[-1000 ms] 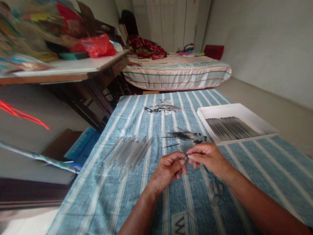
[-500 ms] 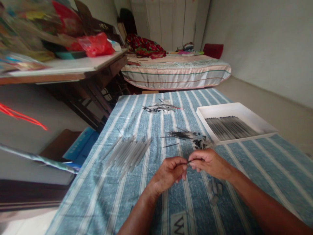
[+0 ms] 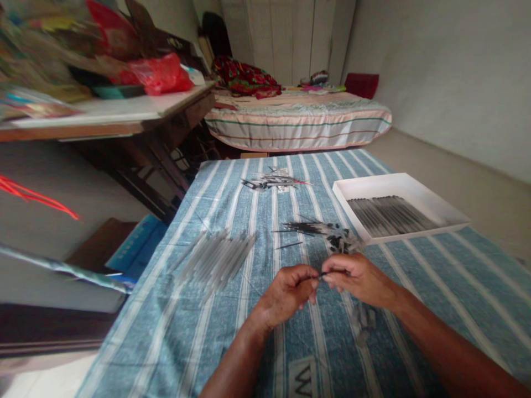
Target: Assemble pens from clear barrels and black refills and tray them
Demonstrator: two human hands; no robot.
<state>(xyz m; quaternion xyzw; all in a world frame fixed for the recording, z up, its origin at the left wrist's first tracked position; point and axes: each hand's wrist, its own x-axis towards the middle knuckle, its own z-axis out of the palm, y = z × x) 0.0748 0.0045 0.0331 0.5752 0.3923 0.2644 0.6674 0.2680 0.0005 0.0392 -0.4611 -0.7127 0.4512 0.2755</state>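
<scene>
My left hand point(image 3: 293, 290) and my right hand point(image 3: 352, 277) meet fingertip to fingertip over the cloth, both closed in a pinch. Between them runs a thin black rod point(image 3: 322, 274), which looks like a pen refill; the fingers cover most of it. Just beyond my right hand lies a pile of short black and clear pieces point(image 3: 342, 242). Behind that is a bundle of thin black rods point(image 3: 309, 227). Translucent tubes point(image 3: 219, 260) lie side by side to the left. Under my right wrist sit several small grey, clear pieces point(image 3: 364, 319).
A white box point(image 3: 418, 240) at the right holds a row of dark-tipped clear tubes point(image 3: 392, 214). Another pile of thin parts point(image 3: 274, 181) lies at the far end of the striped cloth point(image 3: 166, 309). A cluttered side table point(image 3: 136, 110) stands left, a bed point(image 3: 298, 124) beyond.
My right hand has shifted very slightly to the right, and a little more of the black rod shows between the fingertips. My left hand has hardly moved.
</scene>
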